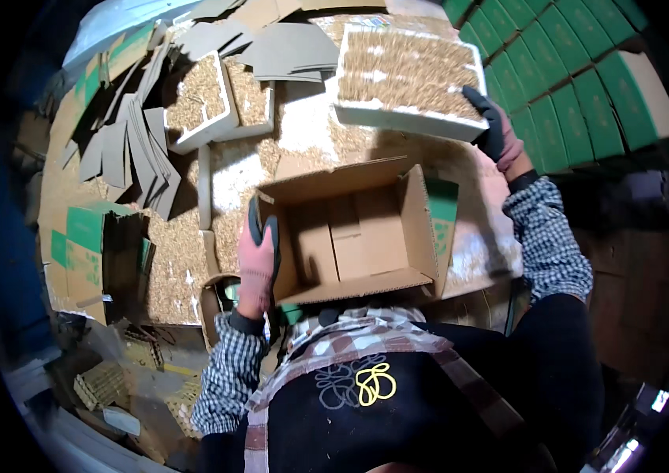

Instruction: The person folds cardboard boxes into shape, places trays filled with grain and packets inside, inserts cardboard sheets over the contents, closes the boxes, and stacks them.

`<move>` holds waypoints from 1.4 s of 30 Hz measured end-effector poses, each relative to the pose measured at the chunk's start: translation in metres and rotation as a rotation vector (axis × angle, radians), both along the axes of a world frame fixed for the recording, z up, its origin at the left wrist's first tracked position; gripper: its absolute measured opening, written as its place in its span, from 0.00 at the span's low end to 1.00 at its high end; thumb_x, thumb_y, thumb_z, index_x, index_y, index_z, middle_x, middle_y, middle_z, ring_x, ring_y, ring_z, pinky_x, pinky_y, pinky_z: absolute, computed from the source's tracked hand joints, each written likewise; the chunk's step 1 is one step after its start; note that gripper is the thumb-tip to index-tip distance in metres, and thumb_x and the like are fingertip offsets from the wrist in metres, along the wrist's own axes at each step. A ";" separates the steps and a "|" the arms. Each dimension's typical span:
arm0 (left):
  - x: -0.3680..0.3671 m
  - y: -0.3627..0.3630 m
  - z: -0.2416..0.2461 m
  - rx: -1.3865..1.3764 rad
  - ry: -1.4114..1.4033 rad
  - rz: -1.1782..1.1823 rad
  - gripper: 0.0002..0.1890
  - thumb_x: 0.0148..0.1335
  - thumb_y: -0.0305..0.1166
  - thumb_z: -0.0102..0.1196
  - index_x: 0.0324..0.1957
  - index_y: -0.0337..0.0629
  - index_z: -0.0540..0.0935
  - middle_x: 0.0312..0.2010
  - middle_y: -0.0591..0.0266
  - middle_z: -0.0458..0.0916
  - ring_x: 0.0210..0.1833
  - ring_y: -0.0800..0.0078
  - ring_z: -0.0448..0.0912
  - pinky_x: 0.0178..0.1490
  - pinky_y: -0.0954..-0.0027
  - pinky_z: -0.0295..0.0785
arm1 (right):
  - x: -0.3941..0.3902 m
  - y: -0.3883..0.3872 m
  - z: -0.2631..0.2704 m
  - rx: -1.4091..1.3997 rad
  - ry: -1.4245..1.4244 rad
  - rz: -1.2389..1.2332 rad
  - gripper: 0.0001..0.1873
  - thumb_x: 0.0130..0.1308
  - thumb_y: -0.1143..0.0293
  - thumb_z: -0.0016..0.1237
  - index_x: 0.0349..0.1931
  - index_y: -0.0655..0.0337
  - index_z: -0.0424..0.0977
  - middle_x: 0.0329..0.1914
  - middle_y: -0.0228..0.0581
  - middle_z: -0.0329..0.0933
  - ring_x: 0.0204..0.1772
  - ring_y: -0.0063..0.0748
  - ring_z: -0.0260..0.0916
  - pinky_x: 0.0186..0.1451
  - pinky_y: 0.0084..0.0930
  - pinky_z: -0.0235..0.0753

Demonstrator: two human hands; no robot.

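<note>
An open cardboard box with bare brown inner walls stands before me. My left hand, in a pink and dark glove, grips its left wall, thumb and fingers on either side of the edge. Farther off, a white foam box is filled to the rim with straw-coloured husk-like filler, blurred as if in motion. My right hand, gloved alike, holds that foam box at its right end; the fingers under it are hidden. Anything buried in the filler cannot be made out.
Two more filled foam boxes sit at the back left. Grey cardboard sheets lie about them. Folded green-printed cartons stand at the left, and green boxes are stacked at the right. Loose filler covers much of the table.
</note>
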State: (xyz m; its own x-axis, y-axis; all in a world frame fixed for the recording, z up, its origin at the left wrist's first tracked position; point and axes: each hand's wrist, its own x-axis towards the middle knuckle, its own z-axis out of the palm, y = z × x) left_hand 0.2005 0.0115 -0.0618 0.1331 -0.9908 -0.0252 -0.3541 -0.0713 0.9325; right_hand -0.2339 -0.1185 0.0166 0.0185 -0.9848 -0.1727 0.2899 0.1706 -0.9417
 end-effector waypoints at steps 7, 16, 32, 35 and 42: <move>-0.016 -0.044 -0.010 0.029 0.659 -0.190 0.18 0.68 0.31 0.45 0.57 0.33 0.70 0.49 0.54 0.77 0.49 0.68 0.76 0.52 0.71 0.71 | 0.072 0.142 0.069 -0.721 1.050 0.223 0.30 0.59 0.81 0.52 0.64 0.66 0.60 0.63 0.46 0.65 0.61 0.31 0.67 0.64 0.31 0.68; -0.009 -0.066 -0.038 -0.010 0.232 -0.138 0.17 0.68 0.35 0.43 0.51 0.32 0.74 0.34 0.48 0.79 0.36 0.57 0.77 0.45 0.63 0.71 | 0.075 0.168 0.035 -0.548 1.140 0.457 0.28 0.61 0.74 0.54 0.62 0.67 0.63 0.59 0.44 0.70 0.59 0.30 0.69 0.62 0.28 0.69; -0.002 -0.024 0.038 0.087 -0.075 -0.151 0.22 0.61 0.31 0.53 0.59 0.41 0.72 0.40 0.49 0.82 0.40 0.65 0.81 0.45 0.69 0.74 | -0.060 -0.109 -0.104 -0.164 1.096 0.081 0.13 0.60 0.66 0.53 0.42 0.64 0.78 0.36 0.40 0.80 0.38 0.26 0.75 0.43 0.26 0.74; 0.089 0.027 0.058 0.289 -0.221 0.108 0.16 0.55 0.32 0.61 0.46 0.39 0.81 0.31 0.55 0.84 0.33 0.71 0.82 0.39 0.73 0.75 | -0.087 -0.117 -0.194 0.528 0.613 0.128 0.29 0.64 0.55 0.50 0.60 0.66 0.66 0.61 0.41 0.71 0.59 0.42 0.69 0.60 0.34 0.70; 0.108 0.158 -0.023 0.948 -1.051 -0.197 0.17 0.44 0.38 0.66 0.38 0.50 0.81 0.40 0.56 0.80 0.45 0.56 0.79 0.47 0.59 0.73 | 0.018 -0.133 -0.242 0.225 1.065 0.412 0.38 0.45 0.47 0.66 0.48 0.71 0.75 0.41 0.42 0.80 0.43 0.30 0.74 0.48 0.27 0.72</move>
State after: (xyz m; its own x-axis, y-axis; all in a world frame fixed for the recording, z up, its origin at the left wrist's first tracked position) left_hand 0.3089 0.1698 -0.0843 0.3694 -0.6599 -0.6543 -0.9159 -0.3776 -0.1363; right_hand -0.2161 -0.2518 -0.2253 0.0706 -0.8832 -0.4636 -0.7465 0.2615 -0.6119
